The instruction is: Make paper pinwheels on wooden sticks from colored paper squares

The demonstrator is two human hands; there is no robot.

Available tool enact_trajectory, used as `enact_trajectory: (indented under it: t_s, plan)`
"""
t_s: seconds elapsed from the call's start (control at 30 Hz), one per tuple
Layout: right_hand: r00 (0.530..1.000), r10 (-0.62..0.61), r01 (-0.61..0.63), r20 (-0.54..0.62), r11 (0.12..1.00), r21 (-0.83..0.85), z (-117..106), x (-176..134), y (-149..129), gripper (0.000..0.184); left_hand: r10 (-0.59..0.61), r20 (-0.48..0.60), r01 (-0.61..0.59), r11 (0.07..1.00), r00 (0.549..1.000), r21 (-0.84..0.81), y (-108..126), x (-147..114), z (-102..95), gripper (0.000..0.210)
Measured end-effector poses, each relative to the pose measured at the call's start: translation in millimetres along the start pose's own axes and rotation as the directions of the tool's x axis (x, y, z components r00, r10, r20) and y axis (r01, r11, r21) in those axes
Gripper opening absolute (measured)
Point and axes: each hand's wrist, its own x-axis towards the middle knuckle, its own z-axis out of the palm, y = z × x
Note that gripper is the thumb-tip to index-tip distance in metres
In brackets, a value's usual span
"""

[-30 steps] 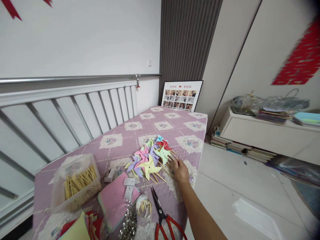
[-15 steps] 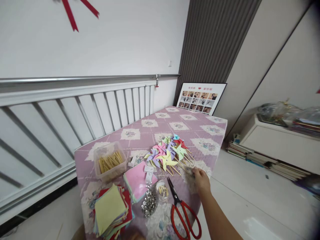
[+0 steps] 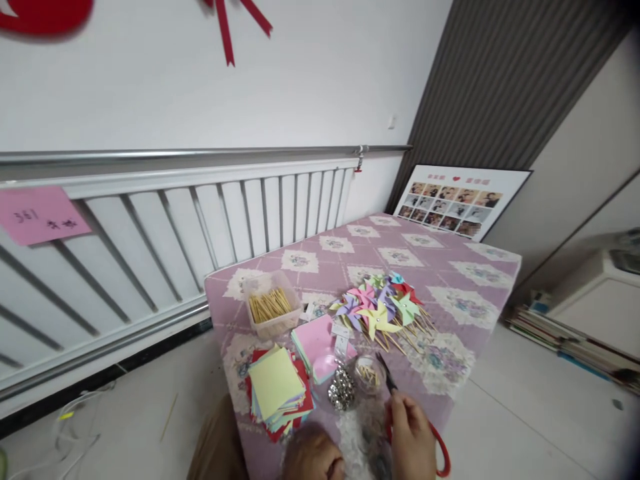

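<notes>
Curling over the scissors (image 3: 387,376) on the tabletop (image 3: 427,267) is the right hand (image 3: 413,437); I cannot tell whether either grip holds anything. The left hand (image 3: 314,456) bends beside the paper stack (image 3: 277,381). Room stretches beyond the pinwheels (image 3: 380,320) to the far edge.

This table (image 3: 435,267) (lilac-clothed, I see) bears paper pinwheels (image 3: 383,305) below and right of the frame's centre, a plastic box (image 3: 276,327) to their left, coloured squares (image 3: 277,383) toward the bottom.
</notes>
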Motion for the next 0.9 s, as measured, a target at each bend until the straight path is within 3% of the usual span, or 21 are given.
enact_trajectory:
  t_s: [0.1, 0.2, 0.47, 0.57, 0.67, 0.77, 0.9]
  plan:
    - [0.993, 0.065, -0.065, 0.095, 0.998, -0.003, 11, -36, 11, 0.039, -0.022, 0.011, 0.023, 1.000, 1.000, -0.014, -1, 1, 1.2, 0.014]
    - [0.983, 0.032, -0.030, 0.180, 0.999, -0.011, 16, -49, 13, 0.036, -0.008, 0.053, 0.010, 0.999, 0.999, -0.042, 4, 1, -7.3, 0.015]
    - [0.956, -0.060, 0.087, 0.286, 0.993, -0.084, 21, -48, 2, 0.037, -0.024, 0.032, 0.030, 0.978, 0.999, -0.206, 33, -9, -68.9, 0.018]
    - [0.952, -0.081, 0.115, 0.294, 0.988, -0.103, 23, -50, 5, 0.037, -0.081, -0.130, 0.057, 0.982, 0.988, -0.182, 25, -6, -103.4, 0.022]
    - [0.948, -0.102, 0.140, 0.302, 0.984, -0.106, 25, -51, 7, 0.036, -0.204, -0.204, 0.197, 0.979, 0.957, -0.051, 6, 6, -141.0, 0.025]
    - [0.939, -0.107, 0.148, 0.327, 0.984, -0.103, 27, -53, 10, 0.035, -0.249, -0.182, 0.267, 0.960, 0.951, 0.082, -12, 15, -165.6, 0.034]
    - [0.933, -0.105, 0.150, 0.343, 0.983, -0.109, 29, -54, 12, 0.033, -0.252, -0.083, 0.263, 0.948, 0.964, 0.178, -22, 18, -169.3, 0.044]
